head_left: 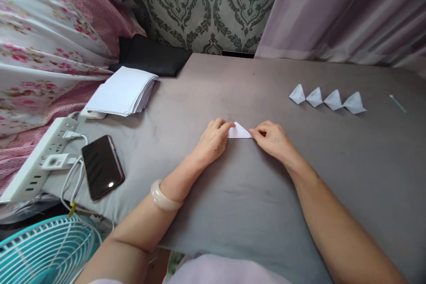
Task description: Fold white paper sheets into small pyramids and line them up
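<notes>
A small sheet of white paper (240,132), folded to a triangle, lies flat on the grey cloth in front of me, its point away from me. On its left corner rest the fingers of my left hand (214,140), closed together and partly covering it. With thumb and forefinger, my right hand (271,138) pinches the right corner. Up and to the right, several folded white paper pieces (314,96) stand in a row, each peaked at the top.
To the left are a stack of white paper (123,91), a black folded item (156,55), a phone (102,166) and a white power strip (36,155) with cables. A turquoise fan (49,253) stands at lower left. A thin pale stick (398,103) lies far right.
</notes>
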Demonstrator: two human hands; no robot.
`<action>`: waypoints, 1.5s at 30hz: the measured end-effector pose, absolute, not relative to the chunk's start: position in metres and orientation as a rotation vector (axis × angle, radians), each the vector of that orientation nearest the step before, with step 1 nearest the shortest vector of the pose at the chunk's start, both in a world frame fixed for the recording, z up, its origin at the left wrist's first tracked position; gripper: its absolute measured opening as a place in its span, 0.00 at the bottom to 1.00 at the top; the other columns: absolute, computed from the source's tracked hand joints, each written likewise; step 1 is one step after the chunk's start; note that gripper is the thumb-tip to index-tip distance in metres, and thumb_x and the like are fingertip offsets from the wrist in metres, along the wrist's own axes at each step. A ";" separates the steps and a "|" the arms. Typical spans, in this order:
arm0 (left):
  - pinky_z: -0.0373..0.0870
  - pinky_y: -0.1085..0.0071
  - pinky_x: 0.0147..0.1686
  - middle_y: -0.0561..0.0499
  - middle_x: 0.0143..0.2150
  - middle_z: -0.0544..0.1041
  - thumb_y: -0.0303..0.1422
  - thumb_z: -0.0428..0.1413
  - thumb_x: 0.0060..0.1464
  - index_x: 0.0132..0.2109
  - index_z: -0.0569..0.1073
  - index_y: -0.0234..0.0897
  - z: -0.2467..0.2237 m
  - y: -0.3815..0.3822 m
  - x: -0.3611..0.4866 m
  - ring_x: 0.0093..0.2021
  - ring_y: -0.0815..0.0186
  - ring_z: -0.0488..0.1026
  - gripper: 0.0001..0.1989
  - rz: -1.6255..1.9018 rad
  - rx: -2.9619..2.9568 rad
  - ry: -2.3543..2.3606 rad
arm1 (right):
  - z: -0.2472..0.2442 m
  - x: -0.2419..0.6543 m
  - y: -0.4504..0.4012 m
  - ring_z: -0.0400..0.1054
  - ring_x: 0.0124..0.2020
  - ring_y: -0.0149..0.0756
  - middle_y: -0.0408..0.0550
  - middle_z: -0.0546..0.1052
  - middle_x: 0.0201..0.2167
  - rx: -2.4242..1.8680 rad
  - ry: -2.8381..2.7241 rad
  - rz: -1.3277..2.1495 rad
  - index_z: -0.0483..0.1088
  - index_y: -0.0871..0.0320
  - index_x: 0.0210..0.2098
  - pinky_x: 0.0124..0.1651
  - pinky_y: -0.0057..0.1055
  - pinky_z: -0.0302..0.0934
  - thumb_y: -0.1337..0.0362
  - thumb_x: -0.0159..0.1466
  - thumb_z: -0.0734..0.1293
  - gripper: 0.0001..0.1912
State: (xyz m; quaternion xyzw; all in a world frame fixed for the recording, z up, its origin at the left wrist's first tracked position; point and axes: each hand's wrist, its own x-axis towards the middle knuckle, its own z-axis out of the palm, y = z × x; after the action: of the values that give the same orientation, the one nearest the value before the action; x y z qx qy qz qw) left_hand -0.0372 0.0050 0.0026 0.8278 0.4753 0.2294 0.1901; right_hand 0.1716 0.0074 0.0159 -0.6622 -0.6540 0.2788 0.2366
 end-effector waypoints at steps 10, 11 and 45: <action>0.66 0.62 0.48 0.42 0.48 0.69 0.25 0.42 0.61 0.54 0.72 0.37 0.002 0.007 -0.037 0.45 0.61 0.65 0.20 0.569 2.398 1.289 | 0.029 0.192 0.006 0.61 0.26 0.28 0.47 0.75 0.34 -1.648 -1.661 1.208 0.70 0.59 0.20 0.27 0.27 0.54 0.53 0.54 0.69 0.16; 0.66 0.62 0.48 0.42 0.48 0.69 0.25 0.42 0.61 0.54 0.72 0.37 0.002 0.007 -0.037 0.45 0.61 0.65 0.20 0.573 2.395 1.289 | 0.029 0.191 0.006 0.61 0.26 0.28 0.47 0.75 0.35 -1.660 -1.677 1.172 0.70 0.59 0.19 0.27 0.28 0.55 0.53 0.54 0.69 0.16; 0.66 0.62 0.50 0.43 0.48 0.71 0.24 0.44 0.59 0.53 0.75 0.39 0.004 0.010 -0.035 0.46 0.61 0.67 0.20 0.591 2.320 1.283 | 0.015 0.148 -0.001 0.71 0.35 0.34 0.47 0.77 0.35 -1.469 -1.643 1.006 0.72 0.56 0.38 0.42 0.34 0.64 0.66 0.60 0.61 0.09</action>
State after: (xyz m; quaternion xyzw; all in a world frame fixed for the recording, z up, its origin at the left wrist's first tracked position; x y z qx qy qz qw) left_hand -0.0351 0.0099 0.0036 0.8349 0.4618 0.2127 0.2111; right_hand 0.1478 -0.0011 0.0154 -0.5677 -0.6350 0.3885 0.3516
